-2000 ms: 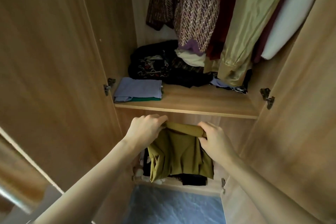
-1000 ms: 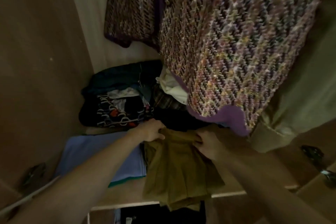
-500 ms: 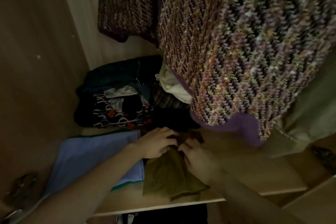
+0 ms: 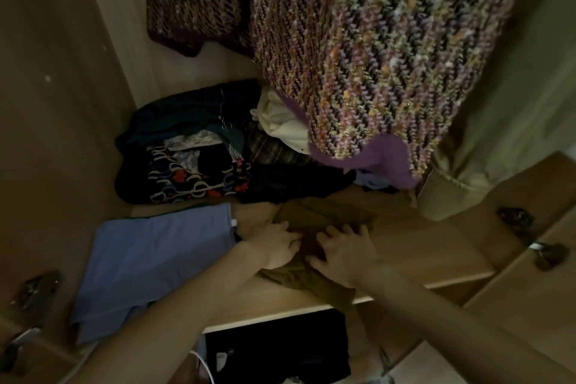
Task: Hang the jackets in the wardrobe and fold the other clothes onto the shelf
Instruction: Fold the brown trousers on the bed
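Counted inside the wardrobe: two hands, left hand (image 4: 276, 246) and right hand (image 4: 344, 251), on one folded olive garment (image 4: 314, 218) atop one wooden shelf (image 4: 430, 246). Also on that shelf: one folded pale blue garment (image 4: 156, 262), one dark patterned garment (image 4: 193, 179) within a heap of dark clothes too tangled to number, and one cream cloth (image 4: 280, 125). Hanging above: one tweed jacket (image 4: 358, 50) and one pale green coat (image 4: 505, 134); at the sides, two metal door hinges, (image 4: 530, 237) and (image 4: 29, 299).
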Tool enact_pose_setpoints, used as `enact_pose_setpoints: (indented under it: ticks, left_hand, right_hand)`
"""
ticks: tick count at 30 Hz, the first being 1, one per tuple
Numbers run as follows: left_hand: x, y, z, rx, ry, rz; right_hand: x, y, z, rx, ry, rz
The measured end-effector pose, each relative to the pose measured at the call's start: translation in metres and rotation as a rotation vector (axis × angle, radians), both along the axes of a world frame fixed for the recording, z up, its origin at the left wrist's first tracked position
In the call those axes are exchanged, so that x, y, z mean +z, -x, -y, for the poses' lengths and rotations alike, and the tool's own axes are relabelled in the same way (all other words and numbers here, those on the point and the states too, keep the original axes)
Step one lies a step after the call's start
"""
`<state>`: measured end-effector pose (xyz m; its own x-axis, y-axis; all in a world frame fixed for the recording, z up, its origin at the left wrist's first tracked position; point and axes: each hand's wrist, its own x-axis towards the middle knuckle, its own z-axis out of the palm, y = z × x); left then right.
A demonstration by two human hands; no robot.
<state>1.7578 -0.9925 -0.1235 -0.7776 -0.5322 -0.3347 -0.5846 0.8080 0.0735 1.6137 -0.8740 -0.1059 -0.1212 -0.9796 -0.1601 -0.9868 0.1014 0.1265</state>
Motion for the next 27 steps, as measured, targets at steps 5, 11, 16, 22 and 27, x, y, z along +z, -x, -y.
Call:
enact_pose_setpoints:
  ticks: [5, 11, 16, 22, 27]
  left_hand:
    - [0.004, -0.010, -0.019, -0.078, -0.063, -0.090]
    - [0.004, -0.021, -0.018, -0.119, 0.015, -0.087]
    - [0.006, -0.031, -0.009, 0.065, -0.133, 0.015]
    - [0.016, -0.036, 0.021, 0.008, 0.011, 0.119]
    - [0.015, -0.038, 0.010, -0.038, -0.098, -0.013]
  right_hand:
    - [0.002, 0.007, 0.001, 0.028, -0.051, 0.004]
    - [-0.012, 0.011, 0.004, 0.081, 0.015, 0.130]
    - [-0.022, 0.019, 0.009, 0.029, 0.018, 0.226]
    - [-0.023, 0.019, 0.013, -0.053, -0.047, 0.354]
    - [-0.028, 0.023, 0.008, 0.053, 0.084, 0.238]
